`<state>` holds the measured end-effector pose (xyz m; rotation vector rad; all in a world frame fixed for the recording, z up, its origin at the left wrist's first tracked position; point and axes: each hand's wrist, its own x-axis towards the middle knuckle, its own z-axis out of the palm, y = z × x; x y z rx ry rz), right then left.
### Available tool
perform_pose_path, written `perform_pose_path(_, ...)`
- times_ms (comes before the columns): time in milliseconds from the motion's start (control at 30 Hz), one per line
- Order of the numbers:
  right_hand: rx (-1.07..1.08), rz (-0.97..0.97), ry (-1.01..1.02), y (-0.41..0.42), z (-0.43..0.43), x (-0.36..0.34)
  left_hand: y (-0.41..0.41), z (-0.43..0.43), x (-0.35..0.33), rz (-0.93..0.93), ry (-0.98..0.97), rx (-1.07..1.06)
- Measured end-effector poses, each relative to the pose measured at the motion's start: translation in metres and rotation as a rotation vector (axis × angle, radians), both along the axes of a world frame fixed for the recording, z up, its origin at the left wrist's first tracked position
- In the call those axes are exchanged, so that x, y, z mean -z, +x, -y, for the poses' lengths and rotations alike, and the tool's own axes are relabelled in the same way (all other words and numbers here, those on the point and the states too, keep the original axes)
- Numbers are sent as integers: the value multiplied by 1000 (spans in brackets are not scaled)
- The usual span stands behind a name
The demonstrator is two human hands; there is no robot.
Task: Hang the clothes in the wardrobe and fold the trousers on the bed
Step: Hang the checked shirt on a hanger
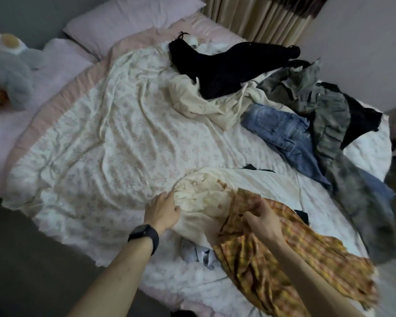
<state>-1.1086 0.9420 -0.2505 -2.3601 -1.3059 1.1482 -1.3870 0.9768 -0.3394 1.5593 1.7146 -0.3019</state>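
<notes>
Clothes lie scattered over the bed (96,138). My left hand (164,208) grips the edge of a cream garment (206,193) near the bed's front. My right hand (261,219) pinches the top of an orange plaid garment (284,259) that overlaps the cream one. Further right lie blue jeans (286,133) and grey-green camouflage trousers (334,143), crumpled together. A black garment (226,67) rests on a beige garment (206,99) towards the head of the bed.
Two pink pillows (128,21) and a grey plush toy (12,74) sit at the bed's head and left. Striped curtains (261,17) hang behind. A small pale blue item (199,253) lies between my arms. Dark floor (32,259) borders the bed's near left edge.
</notes>
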Motion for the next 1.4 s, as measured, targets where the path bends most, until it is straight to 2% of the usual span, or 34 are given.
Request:
perform_pose_path(267,-222,-4,-70,96,60,-93,154,29,-91,296,161,223)
perform_pose_path(467,-278,-34,2,166,121,-160,259,77,-128,326,239,478)
perform_pose_path(600,-225,-17,111,221,165,-185,300,98,-134,346,383,536)
perform_pose_path(767,-106,189,370,286,187,-204,321,101,-207,382,488,363)
perform_pose_path(833,-125,296,490,296,175,-217,323,92,-256,424,581,290)
perform_pose_path(967,-99,344,777,299,134,-267,305,80,-367,428,820,176)
perform_pose_path(1067,-176,422,898,283,102,-312,267,84,-440,308,1054,94)
perform_pose_path(1200,-266,425,1053,236,77,-371,215,113,-521,103,1351,36)
perform_pose_path(1300,-293,333,1136,195,72,-412,183,148,-559,-152,1460,19)
perform_pose_path(1367,-348,258,1203,167,74,-430,169,166,-576,-168,1494,-9)
perform_pose_path(1400,-444,216,1243,145,79,-438,159,180,-585,-171,1510,-20)
